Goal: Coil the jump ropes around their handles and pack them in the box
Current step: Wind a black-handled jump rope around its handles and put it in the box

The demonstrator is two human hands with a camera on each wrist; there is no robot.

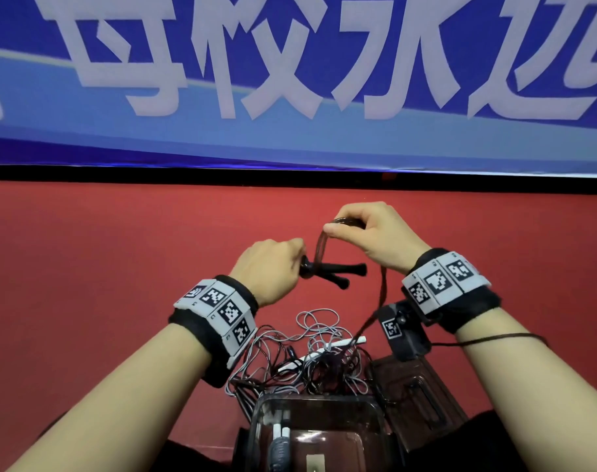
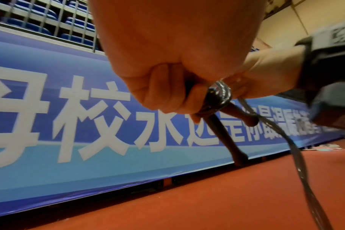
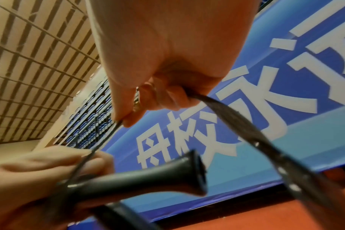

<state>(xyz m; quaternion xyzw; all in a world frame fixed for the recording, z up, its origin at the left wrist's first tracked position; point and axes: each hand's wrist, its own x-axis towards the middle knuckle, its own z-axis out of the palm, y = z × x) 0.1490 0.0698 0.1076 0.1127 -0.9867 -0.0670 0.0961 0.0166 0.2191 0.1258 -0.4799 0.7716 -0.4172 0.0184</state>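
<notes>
My left hand (image 1: 273, 264) grips two black jump-rope handles (image 1: 341, 272) held together, their flared ends pointing right. Dark rope (image 1: 319, 247) is wound around them close to my fist; the left wrist view shows the coil (image 2: 222, 93) beside my fingers. My right hand (image 1: 365, 229) is raised just above and right of the handles and pinches the rope (image 3: 232, 118), which loops through it and trails down toward the floor. In the right wrist view a handle (image 3: 148, 175) crosses below the pinching fingers (image 3: 126, 118). A clear plastic box (image 1: 375, 413) sits near me, holding a white-handled rope.
A tangle of grey and black ropes (image 1: 310, 352) with white handles lies on the red floor (image 1: 103, 267) behind the box. A dark box lid (image 1: 423, 393) lies right of it. A blue banner (image 1: 290, 80) runs along the far edge.
</notes>
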